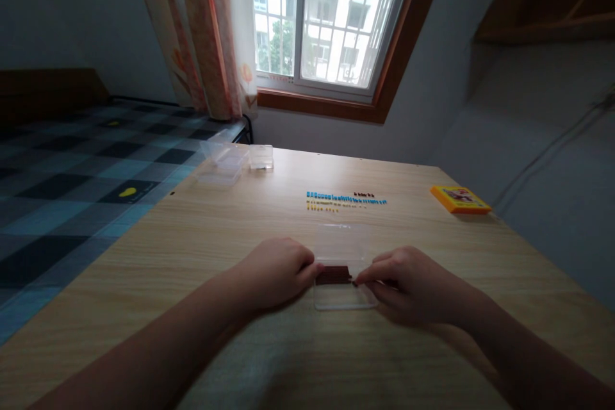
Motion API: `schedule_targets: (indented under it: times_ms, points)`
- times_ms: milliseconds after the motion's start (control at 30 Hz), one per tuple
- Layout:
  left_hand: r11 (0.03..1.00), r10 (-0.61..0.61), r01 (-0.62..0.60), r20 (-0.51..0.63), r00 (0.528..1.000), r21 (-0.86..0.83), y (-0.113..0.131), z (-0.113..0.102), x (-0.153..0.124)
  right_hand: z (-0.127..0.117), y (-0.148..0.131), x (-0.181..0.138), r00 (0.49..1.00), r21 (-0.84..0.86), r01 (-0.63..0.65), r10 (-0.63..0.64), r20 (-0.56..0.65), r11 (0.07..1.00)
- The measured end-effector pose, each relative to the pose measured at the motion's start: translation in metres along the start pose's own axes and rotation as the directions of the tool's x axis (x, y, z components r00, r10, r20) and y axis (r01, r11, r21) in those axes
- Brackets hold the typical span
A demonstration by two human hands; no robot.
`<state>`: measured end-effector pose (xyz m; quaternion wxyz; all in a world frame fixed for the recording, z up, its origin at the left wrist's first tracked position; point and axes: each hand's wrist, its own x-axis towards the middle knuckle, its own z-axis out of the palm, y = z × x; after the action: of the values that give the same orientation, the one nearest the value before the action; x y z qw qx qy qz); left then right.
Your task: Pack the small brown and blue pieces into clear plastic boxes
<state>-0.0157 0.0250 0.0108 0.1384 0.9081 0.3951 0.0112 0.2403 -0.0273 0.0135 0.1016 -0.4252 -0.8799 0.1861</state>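
Pieces (332, 274), brown ones, lie in the open clear box (336, 299) on the counter (182, 256), left hand (283, 272) curled, thumb at one end (can't tell if gripping), right hand (408, 282) seemingly pinching a dark bit (355, 283), so nudge gently, folks.

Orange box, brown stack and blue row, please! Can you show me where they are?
Orange box (460, 198): head view, on its top.
Brown stack (332, 275): head view, near the middle.
Blue row (344, 198): head view, around the middle.
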Motion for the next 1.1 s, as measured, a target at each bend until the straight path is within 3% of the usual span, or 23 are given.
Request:
schedule_targets:
  times_ms: [800,1100]
  points:
    - [1.000,0.002,-0.002,-0.009,1.000,0.007,0.0003,-0.0005,-0.0005,0.0049,0.0044,0.0004,0.999,-0.014,0.011,-0.012,-0.053,1.000]
    - [1.000,0.008,-0.008,-0.031,0.999,0.021,-0.0012,0.0020,0.0001,0.0101,0.0017,0.0020,1.000,-0.040,-0.019,0.018,-0.022,0.999]
